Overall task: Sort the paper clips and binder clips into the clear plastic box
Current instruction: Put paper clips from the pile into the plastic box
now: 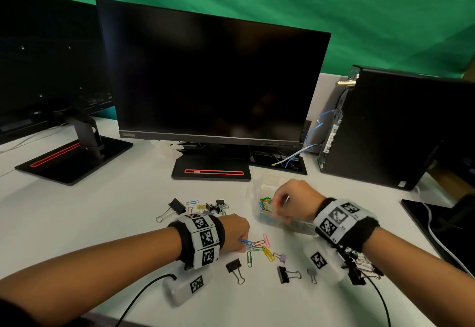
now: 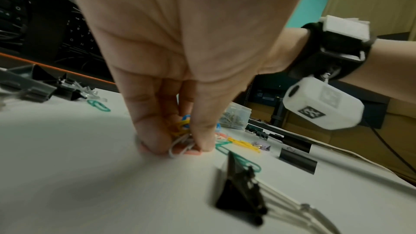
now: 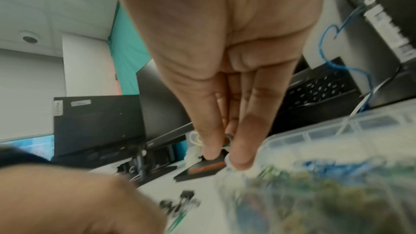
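My left hand [image 1: 241, 245] reaches down to the white desk and pinches several colored paper clips [image 2: 180, 131] from a loose pile [image 1: 261, 245]. Over the clear plastic box [image 1: 267, 180], which holds colored paper clips [image 1: 265, 202], my right hand [image 1: 276, 207] pinches a small clip between thumb and fingers [image 3: 242, 156]; the clip is mostly hidden. Black binder clips lie at the far left [image 1: 177, 206], near me [image 1: 234, 266] and to the right [image 1: 282, 274]. Small purple [image 1: 282, 258] and grey [image 1: 311, 272] binder clips lie close by.
A dark monitor [image 1: 213, 77] on a black stand base [image 1: 210, 170] stands behind the clips. A second monitor [image 1: 48, 56] is at the left, a black PC tower [image 1: 385, 131] at the right. Several binder clips [image 1: 359, 267] cluster under my right wrist. A black cable [image 1: 144, 293] crosses the near edge.
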`<state>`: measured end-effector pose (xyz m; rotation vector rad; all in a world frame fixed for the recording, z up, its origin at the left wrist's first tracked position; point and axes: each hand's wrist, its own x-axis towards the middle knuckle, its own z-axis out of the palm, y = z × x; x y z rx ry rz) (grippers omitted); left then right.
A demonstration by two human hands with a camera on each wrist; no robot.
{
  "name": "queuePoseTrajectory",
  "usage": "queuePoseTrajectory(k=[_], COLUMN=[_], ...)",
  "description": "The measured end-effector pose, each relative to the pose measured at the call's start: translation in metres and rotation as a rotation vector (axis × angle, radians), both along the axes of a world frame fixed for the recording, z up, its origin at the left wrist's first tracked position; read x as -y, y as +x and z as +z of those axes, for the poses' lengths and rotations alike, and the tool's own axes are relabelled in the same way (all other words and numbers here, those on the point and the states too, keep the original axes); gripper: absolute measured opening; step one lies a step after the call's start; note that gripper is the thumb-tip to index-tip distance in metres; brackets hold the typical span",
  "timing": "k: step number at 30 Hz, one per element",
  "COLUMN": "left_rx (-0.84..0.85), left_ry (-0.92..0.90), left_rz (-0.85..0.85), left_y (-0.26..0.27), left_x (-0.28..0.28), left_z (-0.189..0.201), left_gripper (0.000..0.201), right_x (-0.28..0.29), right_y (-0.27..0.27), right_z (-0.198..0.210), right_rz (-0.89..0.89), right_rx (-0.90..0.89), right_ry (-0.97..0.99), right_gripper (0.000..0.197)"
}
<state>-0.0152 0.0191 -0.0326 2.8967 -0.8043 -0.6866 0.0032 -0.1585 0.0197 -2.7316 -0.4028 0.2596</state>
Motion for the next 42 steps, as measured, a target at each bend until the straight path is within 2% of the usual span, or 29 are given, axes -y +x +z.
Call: queuePoseTrajectory(k=[4, 9, 11, 14, 18, 22, 28, 29, 32, 34, 37, 42], left_rx=[0.013, 0.021, 0.01, -0.003, 0.041, 0.05, 0.056, 0.06, 0.086, 0.102, 0.116, 0.078], left_ry=[0.012, -0.014, -0.054, -0.121, -0.159, -0.223, -0.461, -0.496, -0.601, -0.649, -0.676, -0.614], left_rz=[0.002, -0.009, -0.004, 0.014, 0.013, 0.012, 0.104, 0.117, 0.142, 0.157, 0.164, 0.203], left_y=[-0.003, -0.005, -0.004, -0.003, -0.002, 0.011, 0.034, 0.038, 0.05, 0.055, 0.062, 0.075], left_x=[0.002, 0.001, 0.0, -0.001, -0.003, -0.007, -0.004, -0.002, 0.008, 0.018, 0.034, 0.052], left_z=[-0.001, 0.0, 0.001, -0.001, -0.002, 0.006, 0.025, 0.027, 0.034, 0.037, 0.04, 0.03], left_gripper=[0.024, 0.024, 0.024, 0.025, 0.023, 0.022, 0.016, 0.015, 0.011, 0.011, 0.012, 0.014], right_x=[0.023, 0.035, 0.036, 0.035, 0.025, 0.005, -0.004, -0.005, -0.008, -0.011, -0.01, -0.006], right_y=[0.02, 0.029, 0.03, 0.026, 0.01, -0.013, -0.026, -0.027, -0.028, -0.028, -0.03, -0.037], right_z=[0.015, 0.01, 0.005, 0.002, 0.003, -0.003, -0.017, -0.02, -0.025, -0.028, -0.032, -0.039], right_rz=[-0.112, -0.183, -0.149, -0.095, 0.006, 0.176, 0.253, 0.275, 0.307, 0.343, 0.396, 0.429], right_rx=[0.065, 0.024, 0.017, 0.008, 0.08, 0.075, 0.087, 0.043, -0.102, -0.135, -0.094, -0.055], right_ry=[0.022, -0.097, -0.176, -0.222, -0.187, -0.213, -0.212, -0.23, -0.313, -0.337, -0.309, -0.219], right_gripper=[0.008, 0.018, 0.02, 0.004, 0.019, 0.018, 0.019, 0.025, 0.061, 0.069, 0.064, 0.044])
